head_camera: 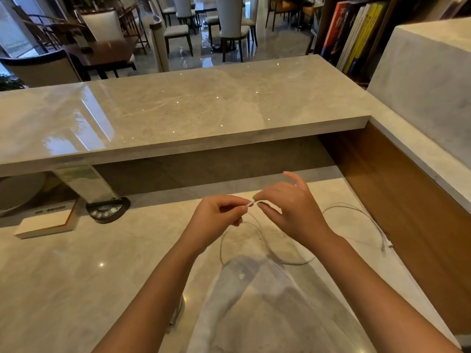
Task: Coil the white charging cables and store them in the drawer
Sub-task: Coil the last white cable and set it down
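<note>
A thin white charging cable [293, 262] hangs in a loose loop over the marble desk [76, 276], below my two hands. My left hand [216, 220] pinches the cable just behind its white plug [250, 204]. My right hand [293, 210] pinches the plug's tip from the other side, with its little finger raised. A second white cable [362, 212] lies in an arc on the desk to the right, its plugs [386, 244] near the wooden side panel. No drawer is in view.
A raised marble counter [178, 110] runs across the back. Beneath it at left stand a mirrored post with a black button base [107, 211] and a white block [46, 224]. A wooden panel [407, 200] bounds the desk on the right.
</note>
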Motion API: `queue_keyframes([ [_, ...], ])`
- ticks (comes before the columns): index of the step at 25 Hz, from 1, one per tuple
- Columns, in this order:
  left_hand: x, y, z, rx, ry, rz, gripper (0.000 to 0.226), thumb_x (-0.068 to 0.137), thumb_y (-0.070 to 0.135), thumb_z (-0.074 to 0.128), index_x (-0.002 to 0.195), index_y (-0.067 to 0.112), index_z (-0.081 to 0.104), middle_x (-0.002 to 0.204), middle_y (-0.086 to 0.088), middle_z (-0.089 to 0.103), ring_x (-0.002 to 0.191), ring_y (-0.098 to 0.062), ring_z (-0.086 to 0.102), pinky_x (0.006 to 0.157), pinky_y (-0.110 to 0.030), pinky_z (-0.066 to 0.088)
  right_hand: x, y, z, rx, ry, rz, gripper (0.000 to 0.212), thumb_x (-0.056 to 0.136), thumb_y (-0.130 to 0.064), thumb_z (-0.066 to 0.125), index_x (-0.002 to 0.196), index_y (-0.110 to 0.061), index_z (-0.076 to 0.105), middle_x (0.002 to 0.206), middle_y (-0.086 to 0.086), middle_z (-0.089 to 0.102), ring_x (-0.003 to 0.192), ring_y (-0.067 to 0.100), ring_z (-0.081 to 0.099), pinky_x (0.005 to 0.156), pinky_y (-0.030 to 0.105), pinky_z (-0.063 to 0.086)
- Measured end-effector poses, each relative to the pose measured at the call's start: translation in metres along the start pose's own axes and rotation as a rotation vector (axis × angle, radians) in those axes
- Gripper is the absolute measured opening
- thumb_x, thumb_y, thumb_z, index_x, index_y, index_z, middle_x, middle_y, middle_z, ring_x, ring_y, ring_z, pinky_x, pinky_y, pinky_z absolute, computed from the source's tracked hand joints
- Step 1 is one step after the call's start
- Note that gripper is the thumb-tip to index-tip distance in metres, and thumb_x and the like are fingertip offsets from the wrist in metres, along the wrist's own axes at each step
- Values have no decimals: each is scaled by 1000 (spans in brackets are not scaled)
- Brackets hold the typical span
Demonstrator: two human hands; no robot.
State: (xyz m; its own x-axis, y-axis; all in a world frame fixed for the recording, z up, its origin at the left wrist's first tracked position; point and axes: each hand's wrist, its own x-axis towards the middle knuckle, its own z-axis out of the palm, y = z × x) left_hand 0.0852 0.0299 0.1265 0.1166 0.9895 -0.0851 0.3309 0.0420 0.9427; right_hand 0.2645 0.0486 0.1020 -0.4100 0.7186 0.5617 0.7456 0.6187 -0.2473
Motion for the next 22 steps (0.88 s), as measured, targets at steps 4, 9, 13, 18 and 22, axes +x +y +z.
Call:
queue_keyframes([
  [4,-5,-5,-21,46,-74,12,16,88,12,59,86,19,73,72,0,72,65,-8,66,63,-13,50,8,7,-10,45,96,28,13,85,-20,57,85,-13,68,77,1,70,71,16,62,78,30,44],
  [9,-18,-39,-41,61,-144,-1,21,91,9,54,88,15,73,79,-3,74,78,-15,69,76,-20,53,10,21,-15,156,284,429,11,88,-15,60,95,-11,68,87,5,69,76,14,60,62,31,54],
  [13,-22,-47,-36,-165,-105,-80,22,90,2,51,92,11,72,74,-2,72,72,-19,66,79,-31,57,0,28,-2,61,76,600,15,90,-20,59,97,-13,68,93,6,69,77,16,59,64,30,50],
  [18,-10,-29,-22,-368,206,-75,18,89,7,56,87,16,72,70,3,72,64,-11,64,65,-23,56,-5,-7,4,153,-566,379,28,91,-15,53,116,-15,64,113,5,65,100,19,59,83,22,41],
  [22,-10,-25,-6,-97,75,-12,17,87,10,59,81,16,74,65,6,71,60,-5,62,55,-17,49,1,-42,-6,239,-566,90,20,88,-26,60,102,-19,71,99,-1,68,89,15,58,72,26,42],
])
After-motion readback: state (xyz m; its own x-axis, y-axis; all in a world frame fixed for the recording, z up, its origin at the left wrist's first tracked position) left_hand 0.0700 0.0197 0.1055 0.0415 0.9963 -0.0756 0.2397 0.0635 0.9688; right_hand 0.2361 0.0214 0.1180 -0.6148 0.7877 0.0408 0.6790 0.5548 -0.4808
